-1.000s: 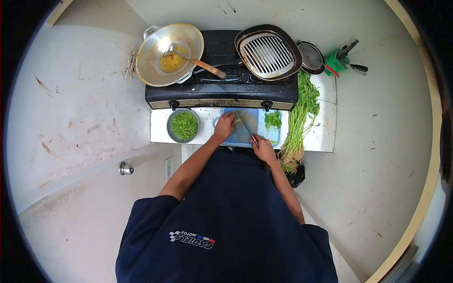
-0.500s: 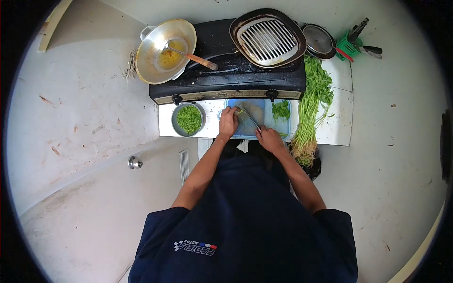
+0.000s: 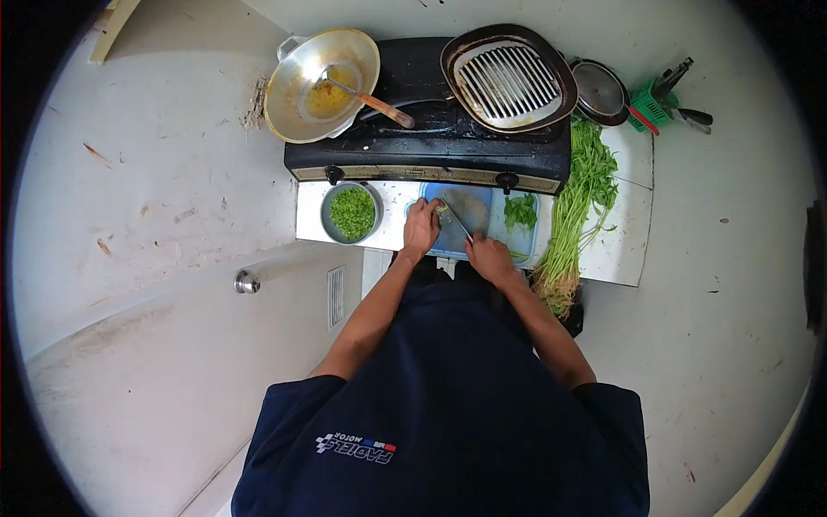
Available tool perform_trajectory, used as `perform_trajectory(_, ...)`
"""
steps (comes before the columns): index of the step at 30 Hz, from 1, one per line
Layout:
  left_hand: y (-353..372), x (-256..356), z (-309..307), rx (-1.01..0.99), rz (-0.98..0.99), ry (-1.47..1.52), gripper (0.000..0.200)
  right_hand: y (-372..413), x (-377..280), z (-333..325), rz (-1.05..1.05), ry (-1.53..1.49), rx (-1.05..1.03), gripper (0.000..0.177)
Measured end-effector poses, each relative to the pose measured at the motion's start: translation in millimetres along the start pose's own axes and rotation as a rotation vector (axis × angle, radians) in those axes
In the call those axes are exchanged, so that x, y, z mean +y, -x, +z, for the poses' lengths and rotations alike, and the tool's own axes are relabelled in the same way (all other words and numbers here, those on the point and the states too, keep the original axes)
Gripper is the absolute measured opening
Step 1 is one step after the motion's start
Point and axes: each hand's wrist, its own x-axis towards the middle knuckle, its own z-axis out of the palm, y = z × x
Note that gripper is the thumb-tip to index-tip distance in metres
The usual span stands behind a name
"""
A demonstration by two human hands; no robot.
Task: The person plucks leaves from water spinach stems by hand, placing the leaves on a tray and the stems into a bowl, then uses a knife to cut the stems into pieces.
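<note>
My left hand [image 3: 421, 227] is on the left side of a blue cutting board [image 3: 479, 195], its fingers closed on a small bunch of pale green stems [image 3: 441, 208]. My right hand [image 3: 489, 258] grips a knife [image 3: 457, 221] by the handle. The blade slants up and left, its tip close to my left fingertips and the stems. Green leaves [image 3: 520, 211] lie on the right part of the board. To the left of the board, a grey bowl [image 3: 326, 226] holds finely chopped greens [image 3: 352, 212].
Behind the board stands a black stove [image 3: 413, 148] with a wok [image 3: 282, 99], a wooden-handled turner [image 3: 386, 109] and a grill pan [image 3: 508, 79]. A long bunch of rooted greens [image 3: 573, 207] lies at right. Beyond it are a lidded pan [image 3: 598, 89] and a green utensil basket [image 3: 648, 105].
The view has tilted slightly, so the stove and counter sit a little further right. The knife tip is a little closer to my left fingers. Both hands keep their hold.
</note>
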Motion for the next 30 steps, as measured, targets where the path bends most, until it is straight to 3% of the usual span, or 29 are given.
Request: perform_trajectory(30, -1.1, -7.1, -1.3, -0.025, 0.057, 0.047, 0.023, -22.7, -13.2, -12.6, -0.102, 0.085, 0.018, 0.033)
